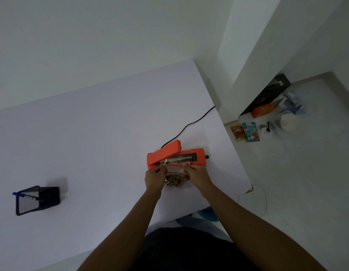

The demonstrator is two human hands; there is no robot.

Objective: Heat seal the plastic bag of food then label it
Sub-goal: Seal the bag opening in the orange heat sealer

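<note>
1. the fingers (163, 167) of the left hand (154, 178) are pinched together on the left side of the clear plastic bag (174, 170), near its top; the fingers of the right hand (197, 176) are pinched on the right side in the same way.
2. the bag is held taut between both hands, just in front of the orange heat sealer (175, 156), with its open mouth laid over the dark sealing strip.
3. the brown food (174, 181) is gathered at the bag's bottom, toward the person, so the bag's mouth points away from the person, into the sealer.
4. the sealer's long axis runs left to right across the tabletop (91, 133), and the bag's mouth edge is lined up along it.
5. the sealer's lid is raised at an angle; no seal is judged to have been made yet, though a seal line would be too fine to be told here.
6. what is left: the lid has to be pressed down on the bag, and the bag has then to be labelled.
7. a black mesh pen holder (37, 200) with a blue pen (18, 194) stands well apart to the left; a white slip beside it may be a label, but this cannot be told.
</note>
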